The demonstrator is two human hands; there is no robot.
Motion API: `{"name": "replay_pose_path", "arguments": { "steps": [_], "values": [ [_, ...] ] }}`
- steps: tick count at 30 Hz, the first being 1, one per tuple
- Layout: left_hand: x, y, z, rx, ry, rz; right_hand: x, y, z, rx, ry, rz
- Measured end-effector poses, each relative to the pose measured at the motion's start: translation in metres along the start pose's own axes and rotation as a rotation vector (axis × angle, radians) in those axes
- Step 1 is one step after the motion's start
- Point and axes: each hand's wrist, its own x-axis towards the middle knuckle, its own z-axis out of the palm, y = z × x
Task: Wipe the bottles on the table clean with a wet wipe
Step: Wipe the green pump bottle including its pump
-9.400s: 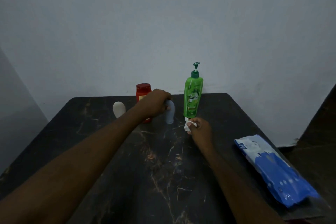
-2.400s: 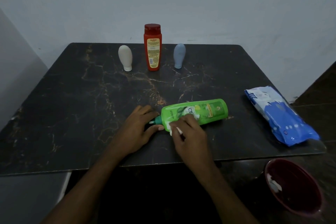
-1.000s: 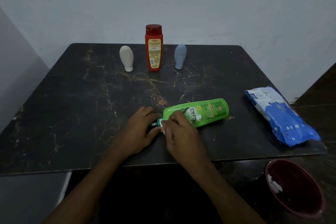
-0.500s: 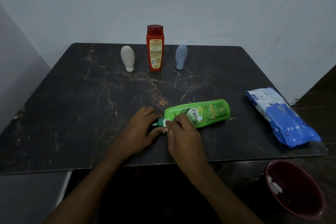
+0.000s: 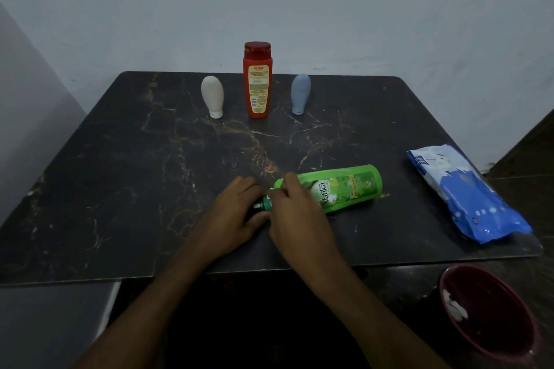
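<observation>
Left hand (image 5: 230, 216) grips the pump neck of a lying green plastic bottle (image 5: 344, 189); right hand (image 5: 299, 219) pinches a white wet wipe (image 5: 272, 189) against it.

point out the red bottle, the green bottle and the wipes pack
red bottle (image 5: 257, 90), head view, on its label
green bottle (image 5: 353, 186), head view, on its printed label
wipes pack (image 5: 467, 195), head view, on its blue middle
</observation>
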Motion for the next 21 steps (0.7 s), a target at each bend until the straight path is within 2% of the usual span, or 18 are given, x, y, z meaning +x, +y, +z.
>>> {"name": "replay_pose_path", "arguments": {
  "steps": [5,13,18,21],
  "values": [
    [0.002,0.0,0.0,-0.025,0.029,0.033,-0.017,0.018,0.01,0.104,0.08,-0.004],
    [0.0,-0.001,0.001,-0.015,0.032,0.017,0.013,0.005,-0.007,0.014,-0.004,-0.036],
    [0.001,-0.002,0.001,-0.016,0.036,0.031,-0.009,0.03,0.008,0.168,0.129,-0.013],
    [0.002,-0.003,0.001,-0.034,0.044,0.031,-0.017,0.061,0.004,0.241,0.229,0.148]
  ]
}}
